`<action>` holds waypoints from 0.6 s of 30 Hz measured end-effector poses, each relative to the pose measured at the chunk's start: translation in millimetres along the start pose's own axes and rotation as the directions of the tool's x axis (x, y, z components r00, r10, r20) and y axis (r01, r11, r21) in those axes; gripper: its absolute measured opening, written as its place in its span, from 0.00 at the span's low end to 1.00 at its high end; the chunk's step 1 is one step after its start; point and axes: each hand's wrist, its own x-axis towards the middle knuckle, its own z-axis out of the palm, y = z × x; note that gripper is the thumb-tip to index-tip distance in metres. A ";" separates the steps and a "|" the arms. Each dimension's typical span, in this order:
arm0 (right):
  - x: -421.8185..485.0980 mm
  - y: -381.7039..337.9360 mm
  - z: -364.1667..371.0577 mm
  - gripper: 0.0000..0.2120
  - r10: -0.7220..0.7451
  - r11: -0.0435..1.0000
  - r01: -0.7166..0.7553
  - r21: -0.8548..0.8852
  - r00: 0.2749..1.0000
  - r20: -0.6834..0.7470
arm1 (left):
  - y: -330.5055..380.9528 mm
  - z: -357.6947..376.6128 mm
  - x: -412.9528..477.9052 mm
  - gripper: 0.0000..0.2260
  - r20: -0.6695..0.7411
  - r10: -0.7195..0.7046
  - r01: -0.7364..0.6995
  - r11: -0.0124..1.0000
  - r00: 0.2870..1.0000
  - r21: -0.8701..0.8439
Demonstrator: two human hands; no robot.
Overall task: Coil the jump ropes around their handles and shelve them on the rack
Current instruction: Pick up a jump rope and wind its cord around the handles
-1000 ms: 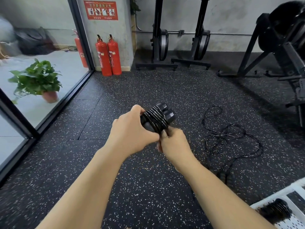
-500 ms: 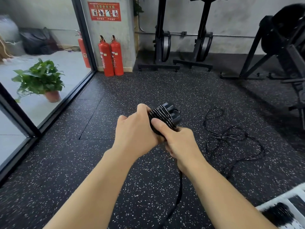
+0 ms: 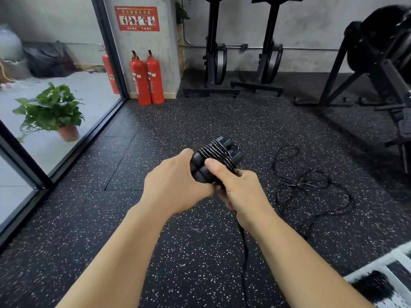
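Observation:
A pair of black jump-rope handles (image 3: 219, 153), bundled side by side with several turns of black cord around their far half, is in front of me at mid frame. My left hand (image 3: 175, 185) grips the near end of the handles. My right hand (image 3: 240, 192) holds the bundle from the right, thumb pressed on the wound cord. A loose length of this cord (image 3: 244, 258) hangs down from under my right wrist. A second black jump rope (image 3: 309, 185) lies tangled on the floor to the right. A white rack (image 3: 382, 263) with a dark coiled rope (image 3: 369, 287) on it shows at the bottom right corner.
Black speckled rubber floor (image 3: 200, 121) all around. Glass wall with a potted plant (image 3: 51, 112) behind it at left. Two red fire extinguishers (image 3: 146, 78) by the pillar. Exercise machines (image 3: 242, 47) along the back wall and a black weight rack (image 3: 378, 63) at far right.
My right thumb has moved from below the handles up onto the wound cord. The loose cord now hangs under my right wrist. The view has shifted slightly.

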 end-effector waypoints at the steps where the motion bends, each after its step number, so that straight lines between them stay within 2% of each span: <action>1: -0.5 -1.5 -0.6 0.16 0.005 1.000 -0.005 -0.003 1.000 0.010 | 0.5 0.1 0.8 0.19 0.003 -0.004 0.004 1.000 1.000 -0.015; 4: 0.3 -4.0 -3.3 0.19 0.013 0.996 -0.007 -0.089 0.998 0.064 | -1.3 -1.7 2.8 0.18 0.022 -0.048 0.049 0.997 0.999 -0.058; 8: -0.2 -1.3 -5.9 0.24 -0.021 0.929 0.061 -0.364 0.994 0.111 | -12.5 -7.0 9.0 0.16 -0.011 -0.173 0.171 0.981 0.985 -0.091; 11: -0.8 2.3 -7.1 0.20 -0.114 0.808 0.181 -0.560 0.982 0.154 | -22.5 -11.1 12.4 0.14 -0.024 -0.237 0.234 0.968 0.971 -0.089; 13: -1.8 2.3 -7.8 0.20 -0.167 0.715 0.241 -0.656 0.970 0.174 | -28.5 -13.2 13.4 0.14 -0.027 -0.261 0.258 0.962 0.965 -0.086; 18: -6.9 -7.7 -5.9 0.23 -0.320 0.537 0.370 -0.758 0.921 0.223 | -34.2 -14.5 15.2 0.14 -0.044 -0.279 0.278 0.960 0.959 -0.042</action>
